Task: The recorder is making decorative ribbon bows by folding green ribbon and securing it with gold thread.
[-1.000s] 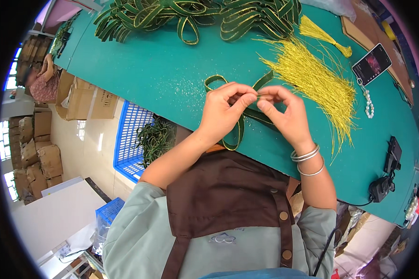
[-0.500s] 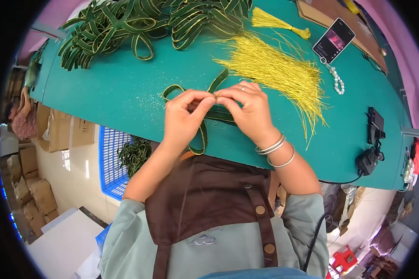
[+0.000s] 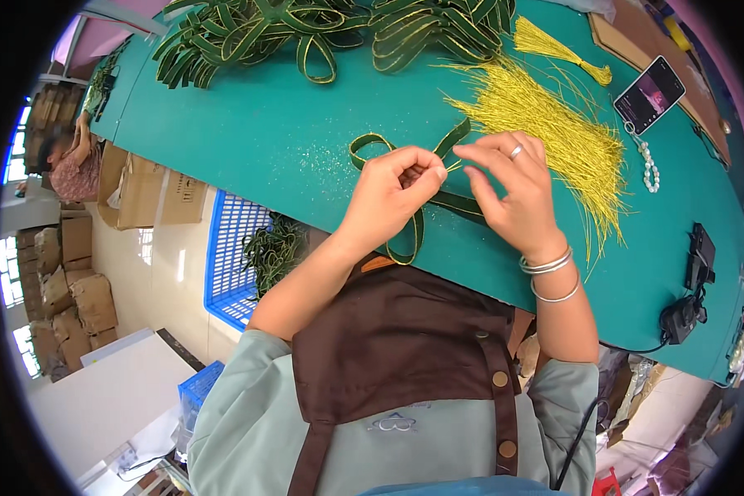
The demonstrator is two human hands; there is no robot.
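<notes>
Head cam: got a gold-edged green ribbon bow (image 3: 453, 138) on the green table (image 3: 264, 116), right under left hand (image 3: 388, 187) and pinching a thin gold strand (image 3: 454, 166), tip toward 3 o'clock. Right hand (image 3: 514, 187) just beside, fingers apart. Spotting loose gold strands (image 3: 554, 124) at 2, ribbon heap (image 3: 231, 37) at 11, blue basket (image 3: 233, 223) at 8.

A: Legible txt, any surface?
B: None legible. Marks only, approx. 3 locs.
A: Loc. 1?
B: Carton (image 3: 182, 198), L side: dark print on side panel, incl. small symbols in a row. Too small to read.
A: Loc. 2?
B: Grey-green shirt (image 3: 463, 426), chest: dark outline emblem (image 3: 393, 424), plus tiny lettering just by apron (image 3: 364, 372) hem. Unreadable.
A: Loc. 3?
B: Phone (image 3: 649, 93), R side of worktop (image 3: 223, 124): lit scr., tiny pale marks nr. edge. Chars. n/legible.
</notes>
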